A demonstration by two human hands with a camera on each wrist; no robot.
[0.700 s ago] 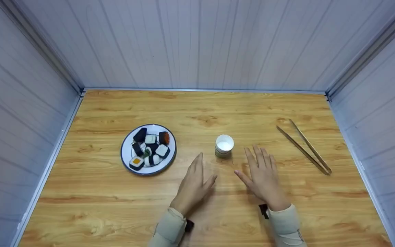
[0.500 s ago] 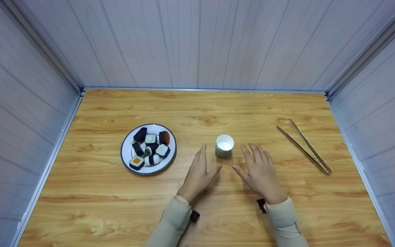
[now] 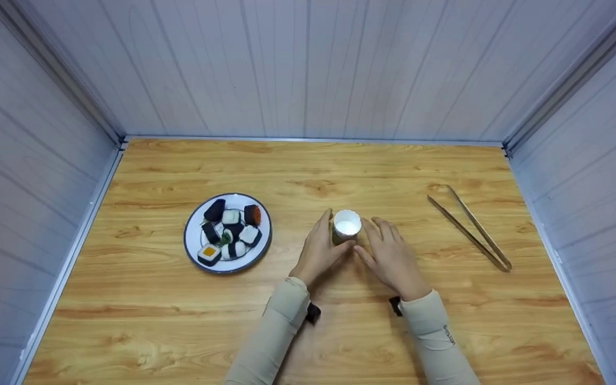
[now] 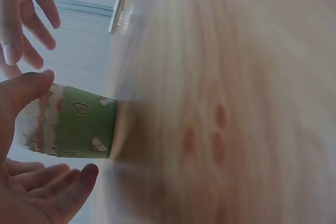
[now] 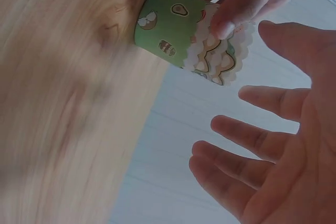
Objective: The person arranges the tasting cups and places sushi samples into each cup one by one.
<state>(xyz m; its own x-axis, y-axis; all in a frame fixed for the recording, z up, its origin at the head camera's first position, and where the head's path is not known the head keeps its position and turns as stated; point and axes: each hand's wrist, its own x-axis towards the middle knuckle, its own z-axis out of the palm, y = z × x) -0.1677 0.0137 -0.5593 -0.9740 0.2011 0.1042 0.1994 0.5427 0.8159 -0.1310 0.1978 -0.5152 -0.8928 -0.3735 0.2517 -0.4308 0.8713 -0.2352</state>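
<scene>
A small paper baking cup (image 3: 347, 224) with a white inside and scalloped rim stands upright on the wooden table; its green printed side (image 4: 86, 124) shows in the left wrist view. My left hand (image 3: 320, 251) curves loosely around the cup's left and near sides. Its thumb overlaps the cup near the rim, and the other fingers lie apart from the wall in the left wrist view. To the right of the cup is my right hand (image 3: 391, 259), its fingers extended and holding nothing. In the right wrist view a gap separates these fingers (image 5: 252, 135) from the cup.
At the left, a white plate (image 3: 194, 240) with a blue rim bears several sushi pieces (image 3: 231, 216). Metal tongs (image 3: 466, 231) lie spread on the right side of the table. Pale panel walls (image 3: 308, 69) enclose the table's back and sides.
Both hands have moved forward and inward to the cup, the left coming around it from the left. The cup, plate and tongs stay in place; the head view has shifted slightly.
</scene>
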